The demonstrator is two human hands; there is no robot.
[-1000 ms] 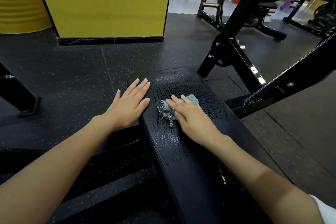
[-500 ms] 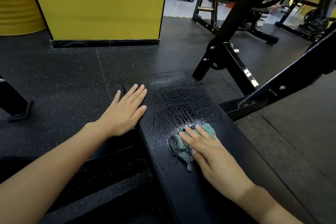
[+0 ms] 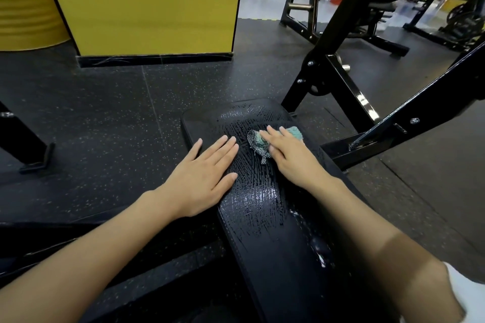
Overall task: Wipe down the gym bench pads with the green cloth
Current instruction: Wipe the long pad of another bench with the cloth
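Pressing down through flat, straight fingers (image 3: 274, 135), the right hand (image 3: 291, 158) pins the green cloth (image 3: 258, 141) against the bench pad (image 3: 265, 241). Nothing is curled round the fabric. The palm and fingers lie spread over it, which suits a sliding wipe better than a pinch would.

The cloth sits near the far, rounded end of the pad, on its top face and a little toward the right edge. It is bunched rather than folded. Its longer run lies across the pad, with a teal corner showing past the fingertips on the right, a darker meshy part on the left, and a short tail trailing back toward the person.

The left hand (image 3: 204, 178) lies open on the pad's left edge, fingers (image 3: 225, 145) extended and close together, holding nothing. My reading is that it steadies the pad and props the person's lean. It rests just beside the cloth without touching it.

The pad's long axis runs from the person's lap away toward the yellow wall (image 3: 147, 2), and it narrows slightly in this wide-angle view. Wet streaks (image 3: 259, 191) shine along that axis between the two hands and nearer the body, so that stretch looks already covered. The far tip shows only patchy sheen.

A black rack frame (image 3: 343, 86) stands just right of the pad on the speckled rubber floor (image 3: 105, 126).
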